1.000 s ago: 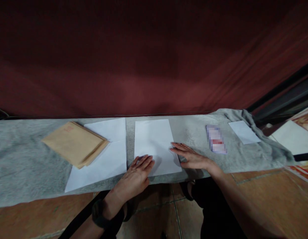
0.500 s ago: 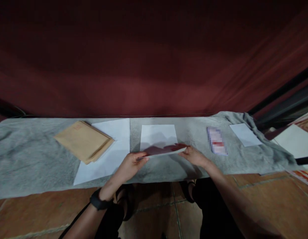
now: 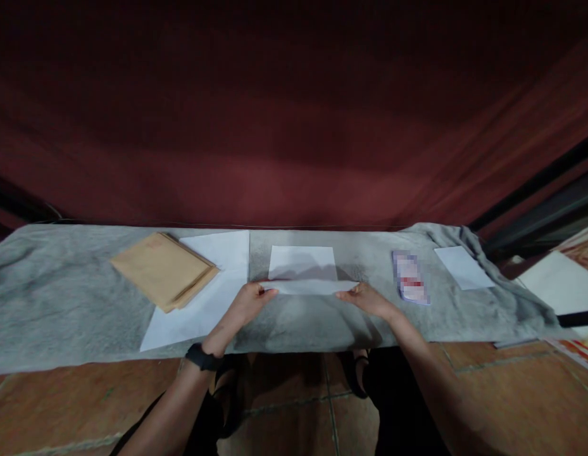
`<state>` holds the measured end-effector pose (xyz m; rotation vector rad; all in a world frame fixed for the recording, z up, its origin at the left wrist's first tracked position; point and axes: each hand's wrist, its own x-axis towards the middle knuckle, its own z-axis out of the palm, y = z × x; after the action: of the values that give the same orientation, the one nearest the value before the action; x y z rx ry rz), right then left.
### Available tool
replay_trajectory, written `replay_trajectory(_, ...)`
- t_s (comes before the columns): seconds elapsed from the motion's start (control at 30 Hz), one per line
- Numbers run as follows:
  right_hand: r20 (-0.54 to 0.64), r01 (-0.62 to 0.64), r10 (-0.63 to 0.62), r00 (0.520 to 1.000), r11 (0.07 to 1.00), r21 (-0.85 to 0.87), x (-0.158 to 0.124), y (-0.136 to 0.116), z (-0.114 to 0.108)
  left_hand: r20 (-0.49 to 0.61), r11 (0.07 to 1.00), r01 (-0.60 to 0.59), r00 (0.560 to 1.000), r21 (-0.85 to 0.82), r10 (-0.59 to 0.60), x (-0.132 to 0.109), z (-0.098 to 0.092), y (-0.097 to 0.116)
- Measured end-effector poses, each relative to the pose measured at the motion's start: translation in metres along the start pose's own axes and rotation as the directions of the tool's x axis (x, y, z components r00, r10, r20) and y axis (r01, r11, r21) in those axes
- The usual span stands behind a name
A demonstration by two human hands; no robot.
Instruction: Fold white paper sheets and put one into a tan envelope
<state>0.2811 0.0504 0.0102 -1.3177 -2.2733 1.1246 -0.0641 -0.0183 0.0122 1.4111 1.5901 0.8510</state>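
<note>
- Left hand (image 3: 246, 302) and right hand (image 3: 369, 299) each pinch a near corner of the white sheet (image 3: 302, 261), one at either end of its lifted edge.
- The sheet lies mid-surface on the grey cloth (image 3: 61, 297); its near half is raised and curled over toward the far half.
- Judged step: a fold in progress, no crease pressed yet.
- Next move calls for squaring edge to edge before flattening.
- The brown envelopes (image 3: 163, 269) sit to the left, well apart.
</note>
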Motion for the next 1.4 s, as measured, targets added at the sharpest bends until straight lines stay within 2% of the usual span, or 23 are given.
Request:
replay_trajectory(0.13, -0.018, -0.091, 0.093, 0.995, 0.989, 0.121, 0.008, 0.004, 0.001, -0.036, 0.996, 0.063, 0.997, -0.058, -0.065, 0.008, 0.000, 0.002)
replay_trajectory(0.23, -0.055, -0.118, 0.125, 0.991, 0.986, 0.117, 0.016, 0.001, 0.003, -0.075, 0.997, 0.080, 0.994, -0.006, -0.081, 0.015, 0.002, 0.002)
replay_trajectory(0.4, -0.123, -0.142, 0.141, 0.982, 0.990, 0.004, 0.028, -0.003, 0.007, -0.145, 0.994, 0.105, 0.984, 0.034, -0.099, 0.021, 0.005, 0.000)
replay_trajectory(0.7, -0.143, -0.233, 0.205, 0.968, 0.947, -0.220, 0.031, -0.009, 0.013, -0.148, 0.947, 0.189, 0.977, 0.258, -0.155, 0.018, 0.007, 0.007)
replay_trajectory(0.93, -0.179, -0.320, 0.271, 0.946, 0.870, -0.376, 0.031, -0.022, 0.018, -0.149, 0.881, 0.213, 0.975, 0.423, -0.165, 0.018, 0.008, 0.011)
replay_trajectory(1.1, -0.165, -0.336, 0.293, 0.942, 0.844, -0.417, 0.031, -0.030, 0.020, -0.156, 0.832, 0.247, 0.968, 0.497, -0.195, 0.020, 0.010, 0.017)
replay_trajectory(1.27, -0.159, -0.355, 0.318, 0.935, 0.825, -0.440, 0.032, -0.031, 0.020, -0.174, 0.776, 0.326, 0.945, 0.540, -0.275, 0.020, 0.013, 0.024)
replay_trajectory(1.4, -0.163, -0.354, 0.315, 0.935, 0.809, -0.469, 0.033, -0.031, 0.021, -0.204, 0.744, 0.357, 0.934, 0.565, -0.293, 0.019, 0.015, 0.028)
